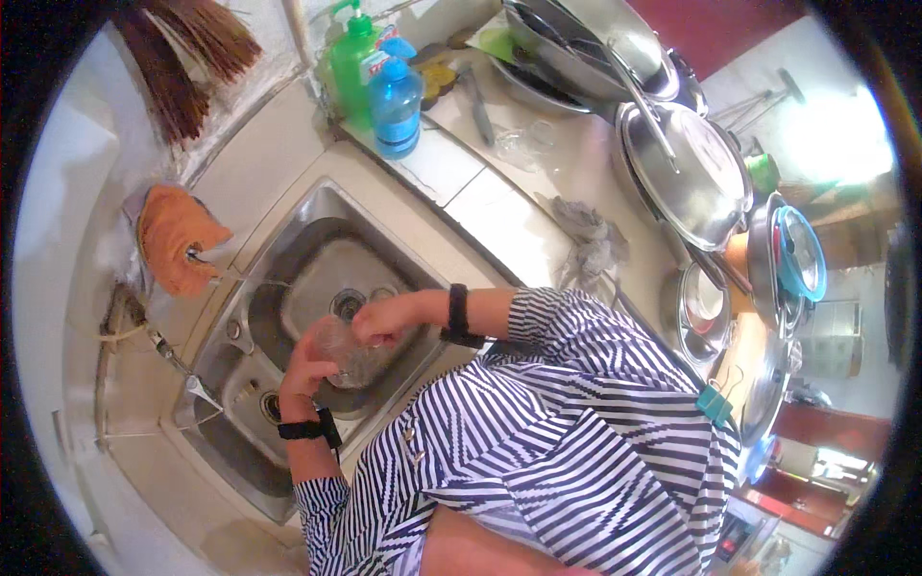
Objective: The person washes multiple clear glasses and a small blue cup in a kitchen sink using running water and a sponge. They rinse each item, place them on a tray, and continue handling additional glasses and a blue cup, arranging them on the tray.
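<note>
Over the large basin of a stainless-steel double sink (pixel 407 277), my left hand (pixel 306 363) holds a clear, see-through container (pixel 337 342) by its side. My right hand (pixel 385 318) is at the container's other side, its fingers bent close to or on it; whether it grips anything is hidden. Just past my right hand, a small clear round object (pixel 382 294) shows near the drain (pixel 348 304). A thin stream of water falls into the basin from a tap wrapped in orange cloth (pixel 176 237).
A green pump bottle (pixel 353 68) and a blue bottle (pixel 395 108) stand on the tiled ledge. Grey cloth (pixel 591 237) lies on the counter. Steel pans (pixel 684 173) and bowls (pixel 695 309) crowd the far side. A second tap (pixel 194 385) is over the small basin.
</note>
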{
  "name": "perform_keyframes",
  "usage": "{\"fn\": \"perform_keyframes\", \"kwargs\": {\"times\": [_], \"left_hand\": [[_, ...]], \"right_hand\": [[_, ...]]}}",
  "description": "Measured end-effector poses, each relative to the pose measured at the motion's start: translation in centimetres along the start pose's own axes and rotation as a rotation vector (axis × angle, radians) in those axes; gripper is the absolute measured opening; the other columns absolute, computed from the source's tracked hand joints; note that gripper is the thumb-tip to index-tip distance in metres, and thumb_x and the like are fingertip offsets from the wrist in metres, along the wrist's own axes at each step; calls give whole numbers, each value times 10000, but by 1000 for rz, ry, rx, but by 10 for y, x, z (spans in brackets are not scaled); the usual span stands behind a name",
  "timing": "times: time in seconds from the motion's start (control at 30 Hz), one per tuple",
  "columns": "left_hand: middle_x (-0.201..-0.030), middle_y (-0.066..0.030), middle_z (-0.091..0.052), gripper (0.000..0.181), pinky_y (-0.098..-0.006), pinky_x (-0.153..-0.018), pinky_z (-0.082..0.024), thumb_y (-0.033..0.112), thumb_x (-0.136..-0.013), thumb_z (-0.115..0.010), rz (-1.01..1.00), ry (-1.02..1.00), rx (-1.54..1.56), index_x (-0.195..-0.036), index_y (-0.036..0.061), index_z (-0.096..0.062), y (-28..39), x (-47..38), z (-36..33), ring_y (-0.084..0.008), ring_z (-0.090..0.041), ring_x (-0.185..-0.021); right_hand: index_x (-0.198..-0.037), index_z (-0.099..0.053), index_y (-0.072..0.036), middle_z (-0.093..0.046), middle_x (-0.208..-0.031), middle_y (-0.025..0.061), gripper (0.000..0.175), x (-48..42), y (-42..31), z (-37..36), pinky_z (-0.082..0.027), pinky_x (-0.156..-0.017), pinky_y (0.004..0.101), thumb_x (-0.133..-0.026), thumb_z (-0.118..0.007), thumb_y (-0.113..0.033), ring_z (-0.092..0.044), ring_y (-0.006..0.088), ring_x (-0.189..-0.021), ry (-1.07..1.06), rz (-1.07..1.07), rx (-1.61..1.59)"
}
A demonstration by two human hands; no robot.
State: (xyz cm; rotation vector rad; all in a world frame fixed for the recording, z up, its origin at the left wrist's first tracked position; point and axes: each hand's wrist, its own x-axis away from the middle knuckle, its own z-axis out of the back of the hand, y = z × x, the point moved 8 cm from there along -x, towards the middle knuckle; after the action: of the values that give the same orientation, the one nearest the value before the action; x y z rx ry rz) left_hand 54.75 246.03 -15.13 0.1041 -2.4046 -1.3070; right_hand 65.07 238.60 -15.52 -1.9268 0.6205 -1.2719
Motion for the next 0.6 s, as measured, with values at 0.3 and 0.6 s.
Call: {"fn": "perform_keyframes", "kwargs": {"times": [0.3, 0.6], "left_hand": [[-1144, -96, -586, 331, -394, -877, -457, 173, -868, -561, -69, 407, 224, -1186, 86, -531, 7, -33, 39, -232, -569, -1028], [-871, -88, -610, 107, -353, -736, -497, 153, -858, -573, 72, 614, 269, -900, 55, -583, -43, -32, 91, -205, -594, -816]], "right_hand": [[-800, -492, -35, -521, -637, 28, 244, 138, -11, 69, -407, -501, 263, -917, -429, -239, -470, 117, -537, 944, 450, -211], [-654, -429, -74, -464, -588, 33, 235, 276, 33, 137, -374, -487, 276, -881, -448, -132, -433, 120, -516, 1871, 734, -439]]}}
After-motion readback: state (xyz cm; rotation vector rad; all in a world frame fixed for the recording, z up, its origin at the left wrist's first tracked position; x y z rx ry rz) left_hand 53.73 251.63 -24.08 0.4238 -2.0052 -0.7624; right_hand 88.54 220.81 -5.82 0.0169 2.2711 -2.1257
